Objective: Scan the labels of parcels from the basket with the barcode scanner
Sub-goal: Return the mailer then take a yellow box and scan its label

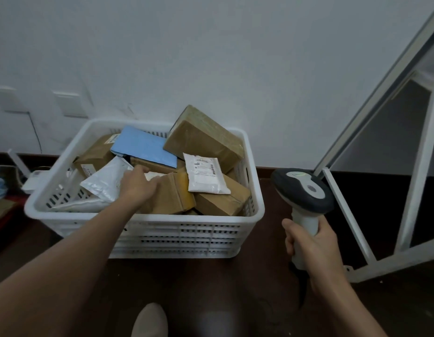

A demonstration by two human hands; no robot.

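Observation:
A white slatted basket [186, 235] on the dark floor holds several parcels: brown cardboard boxes, a blue envelope [145, 145], a silver-white bag [102, 182] and a white labelled pouch [205, 173]. My left hand [138, 184] reaches into the basket, fingers curled over the edge of a brown box [172, 195] beside the silver-white bag; whether it grips the box is unclear. My right hand [310, 246] is to the right of the basket, closed around the white handle of the grey-and-white barcode scanner [302, 188], whose head stands upright.
A white wall stands close behind the basket. A white metal frame [352, 227] leans at the right. A white device and a cable [33, 178] lie at the left by the wall. A shoe tip [150, 321] shows at the bottom.

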